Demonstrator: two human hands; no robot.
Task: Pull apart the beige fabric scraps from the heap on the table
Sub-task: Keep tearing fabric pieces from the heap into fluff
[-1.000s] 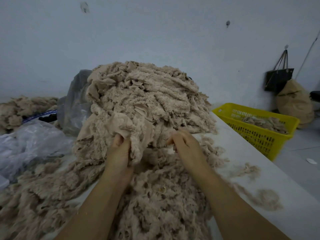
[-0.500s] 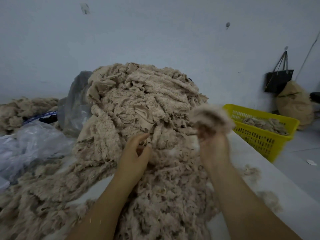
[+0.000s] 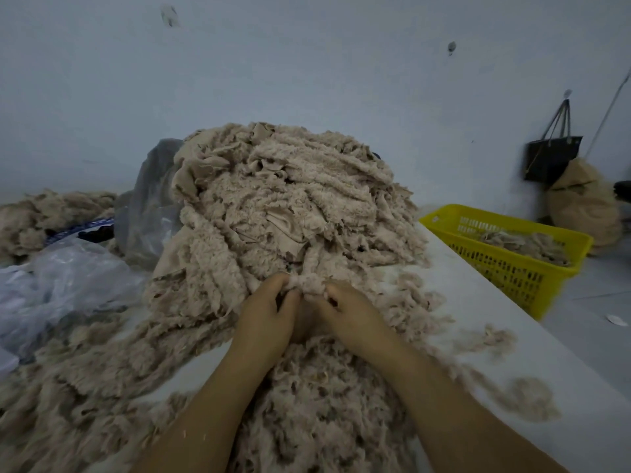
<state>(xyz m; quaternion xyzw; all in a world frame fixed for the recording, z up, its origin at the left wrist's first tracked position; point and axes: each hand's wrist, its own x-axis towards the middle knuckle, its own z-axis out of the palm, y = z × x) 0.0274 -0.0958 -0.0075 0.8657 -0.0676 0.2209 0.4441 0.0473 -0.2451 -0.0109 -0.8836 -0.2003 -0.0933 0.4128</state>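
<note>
While side by side at 6 o'clock of the heap [image 3: 283, 206], left hand [image 3: 269, 312] and right hand [image 3: 353, 315] both pinch one beige scrap [image 3: 309, 285], fingers curled round it. Heap sits centre of the table [image 3: 546, 363]. Yellow basket [image 3: 512, 271] at 3 o'clock, scraps inside.

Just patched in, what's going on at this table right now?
A person is working a big heap of beige fabric scraps on a white table. The left hand and right hand are close together at the heap's near foot, both pinching one fluffy scrap between them. Loose scraps lie spread in front of the heap. A yellow basket off the table's right edge holds some scraps.
</note>
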